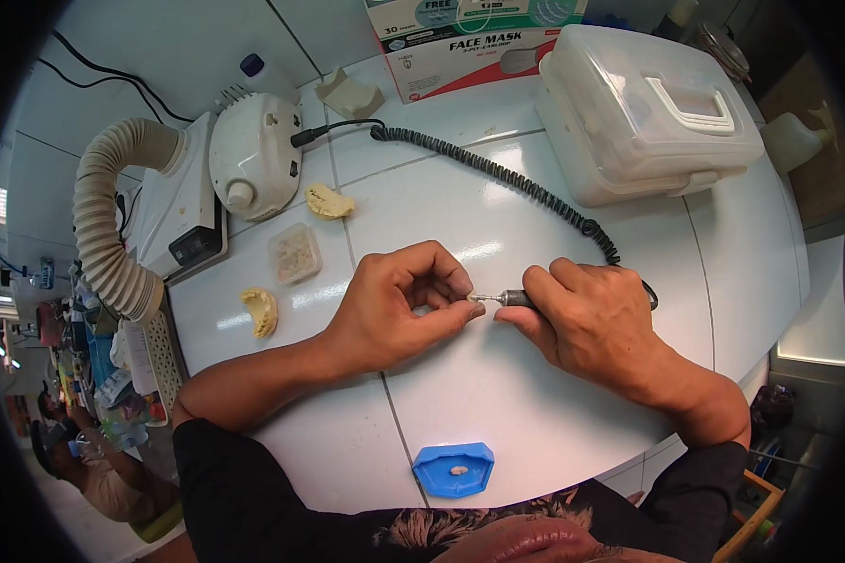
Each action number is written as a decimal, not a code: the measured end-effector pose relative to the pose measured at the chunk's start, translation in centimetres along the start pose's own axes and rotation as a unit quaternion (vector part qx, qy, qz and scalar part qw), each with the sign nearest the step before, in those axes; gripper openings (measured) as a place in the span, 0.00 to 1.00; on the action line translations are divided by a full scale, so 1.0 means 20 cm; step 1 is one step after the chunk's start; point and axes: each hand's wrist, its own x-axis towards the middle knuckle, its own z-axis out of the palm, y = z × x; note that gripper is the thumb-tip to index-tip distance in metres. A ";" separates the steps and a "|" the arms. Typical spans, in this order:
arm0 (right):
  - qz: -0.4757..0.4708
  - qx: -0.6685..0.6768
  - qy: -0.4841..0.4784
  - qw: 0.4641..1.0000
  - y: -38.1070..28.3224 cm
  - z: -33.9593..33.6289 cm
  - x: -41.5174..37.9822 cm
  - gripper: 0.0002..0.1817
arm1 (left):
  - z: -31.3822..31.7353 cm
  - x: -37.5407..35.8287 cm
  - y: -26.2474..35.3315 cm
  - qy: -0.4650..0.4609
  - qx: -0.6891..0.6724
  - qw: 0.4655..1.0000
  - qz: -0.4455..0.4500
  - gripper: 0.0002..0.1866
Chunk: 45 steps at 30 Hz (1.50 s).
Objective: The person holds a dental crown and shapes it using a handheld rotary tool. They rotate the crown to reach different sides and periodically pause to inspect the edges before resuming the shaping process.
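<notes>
My right hand (591, 319) is closed round a dental handpiece (514, 298), its thin metal bur pointing left. My left hand (402, 305) pinches thumb and forefinger together at the bur's tip. Something tiny and whitish shows between those fingertips, too small to name. From the handpiece a black coiled cord (498, 171) runs up to the white control unit (253, 155). Nearer my body, a small blue tray (427, 477) has a tooth-coloured piece (459, 470) in it.
Two yellowish dental casts, one upper (330, 201) and one lower (259, 312), lie left of my hands beside a clear small box (294, 252). A ribbed hose (103, 211) curves at far left. A face mask box (469, 52) and a white lidded case (648, 113) stand behind. Another person (113, 479) sits lower left.
</notes>
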 end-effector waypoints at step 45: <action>0.027 0.019 0.000 0.999 0.00 0.00 0.00 0.24 | 0.00 0.00 -0.02 0.004 -0.025 1.000 0.018 0.10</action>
